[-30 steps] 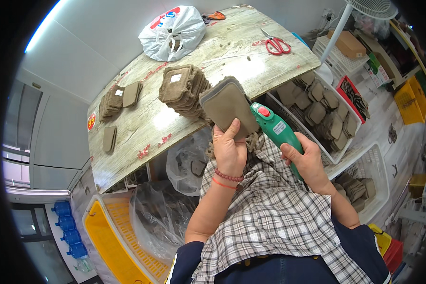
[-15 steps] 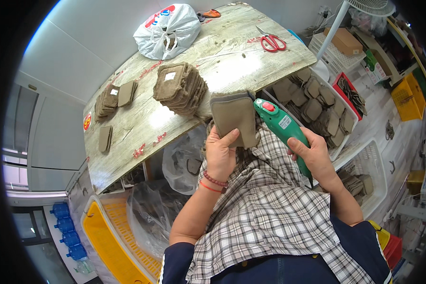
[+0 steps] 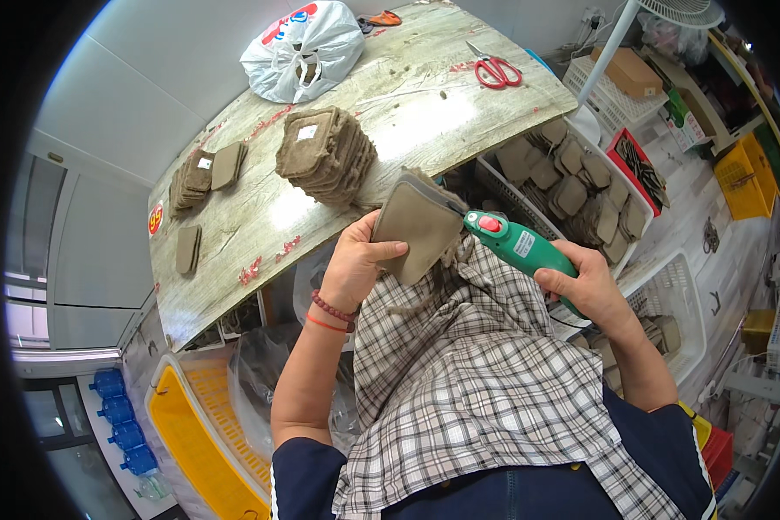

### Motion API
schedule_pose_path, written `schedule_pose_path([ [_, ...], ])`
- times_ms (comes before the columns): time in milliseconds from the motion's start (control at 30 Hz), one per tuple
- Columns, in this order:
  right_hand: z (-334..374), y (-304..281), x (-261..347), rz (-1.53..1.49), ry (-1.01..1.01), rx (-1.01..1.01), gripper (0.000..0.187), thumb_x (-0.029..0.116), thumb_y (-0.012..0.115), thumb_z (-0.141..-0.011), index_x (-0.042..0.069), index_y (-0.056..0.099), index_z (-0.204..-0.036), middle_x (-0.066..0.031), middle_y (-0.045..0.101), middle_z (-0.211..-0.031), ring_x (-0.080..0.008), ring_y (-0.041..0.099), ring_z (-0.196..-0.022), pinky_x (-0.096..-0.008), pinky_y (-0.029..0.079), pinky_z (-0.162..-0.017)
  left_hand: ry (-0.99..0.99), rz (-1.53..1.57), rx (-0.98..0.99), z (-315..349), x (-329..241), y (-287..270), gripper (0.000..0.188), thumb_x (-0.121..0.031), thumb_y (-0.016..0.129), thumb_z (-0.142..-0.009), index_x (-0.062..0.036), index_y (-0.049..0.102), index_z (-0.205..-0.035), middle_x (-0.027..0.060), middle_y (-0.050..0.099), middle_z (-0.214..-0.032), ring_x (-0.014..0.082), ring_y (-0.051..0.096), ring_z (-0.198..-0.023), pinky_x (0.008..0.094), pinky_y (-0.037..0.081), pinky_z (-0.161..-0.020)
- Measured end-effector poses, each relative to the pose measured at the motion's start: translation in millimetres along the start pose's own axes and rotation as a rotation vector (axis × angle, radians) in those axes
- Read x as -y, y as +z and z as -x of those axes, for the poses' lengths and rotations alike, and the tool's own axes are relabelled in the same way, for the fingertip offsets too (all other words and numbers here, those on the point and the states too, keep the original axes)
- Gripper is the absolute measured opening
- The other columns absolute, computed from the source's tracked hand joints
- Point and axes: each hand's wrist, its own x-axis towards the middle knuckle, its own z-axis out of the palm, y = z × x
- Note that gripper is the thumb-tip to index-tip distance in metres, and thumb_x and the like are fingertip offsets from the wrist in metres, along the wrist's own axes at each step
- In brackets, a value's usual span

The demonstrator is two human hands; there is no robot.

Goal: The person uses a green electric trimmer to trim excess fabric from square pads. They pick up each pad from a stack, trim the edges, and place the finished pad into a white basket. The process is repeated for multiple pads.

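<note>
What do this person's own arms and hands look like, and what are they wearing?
Both are ungloved. Above the left hand sit a dark-red beaded bracelet and a thin orange-red band; no bracelet shows at the right hand. The short sleeves are navy, with white trim along the outer side.

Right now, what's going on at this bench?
A person's left hand holds a brown pad; the right hand grips a green handheld tool, its head at the pad's edge. On the table, a stack of fuzzy-edged pads stands beyond, with red-handled scissors farther back.
</note>
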Motion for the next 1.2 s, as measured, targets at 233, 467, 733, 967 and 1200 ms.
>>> schedule_pose_path([
  [233, -0.1, 8.5, 7.2, 0.106, 0.039, -0.015, 0.038, 0.030, 0.074, -0.083, 0.000, 0.064, -0.104, 0.0003, 0.059, -0.074, -0.0055, 0.051, -0.066, -0.0230, 0.043, -0.058, -0.101, -0.101, 0.023, 0.2, 4.8, -0.2, 0.047, 0.013, 0.060, -0.078, 0.0020, 0.054, -0.124, 0.0094, 0.066, -0.109, 0.0161, 0.065, -0.096, 0.0295, 0.052, -0.087],
  [467, -10.1, 18.8, -3.5, 0.039, 0.036, -0.022, 0.035, 0.031, 0.073, -0.084, 0.000, 0.064, -0.097, -0.0006, 0.058, -0.071, -0.0054, 0.051, -0.063, -0.0226, 0.042, -0.055, -0.173, -0.133, 0.042, -0.8, 19.5, -0.1, 0.044, 0.012, 0.061, -0.079, 0.0005, 0.056, -0.121, 0.0076, 0.067, -0.106, 0.0135, 0.065, -0.091, 0.0280, 0.052, -0.082],
  [733, -14.9, 15.5, 4.1, -0.044, 0.098, 0.063, 0.028, 0.027, 0.070, -0.085, 0.000, 0.063, -0.087, -0.0008, 0.057, -0.065, -0.0066, 0.052, -0.056, -0.0225, 0.042, -0.052, -0.150, -0.415, 0.027, 8.6, -6.2, -3.5, 0.035, 0.009, 0.063, -0.078, -0.0011, 0.059, -0.111, 0.0020, 0.065, -0.095, 0.0102, 0.060, -0.084, 0.0240, 0.049, -0.079],
  [967, -14.5, 12.1, 1.8, -0.046, 0.132, 0.125, 0.029, 0.028, 0.071, -0.084, 0.001, 0.065, -0.090, -0.0015, 0.059, -0.068, -0.0072, 0.053, -0.058, -0.0231, 0.044, -0.053, 0.089, -0.137, -0.203, 16.2, -11.3, -19.9, 0.021, 0.000, 0.071, -0.078, -0.0001, 0.064, -0.098, 0.0051, 0.068, -0.091, 0.0113, 0.063, -0.081, 0.0255, 0.050, -0.075],
  [1200, -18.2, 14.8, -1.2, -0.013, 0.119, 0.211, 0.035, 0.031, 0.073, -0.083, 0.000, 0.066, -0.096, -0.0010, 0.060, -0.071, -0.0068, 0.054, -0.060, -0.0235, 0.046, -0.054, 0.054, -0.142, -0.182, 21.0, -15.5, -21.9, 0.019, 0.001, 0.073, -0.077, 0.0017, 0.066, -0.095, 0.0080, 0.070, -0.088, 0.0126, 0.066, -0.076, 0.0253, 0.052, -0.071],
])
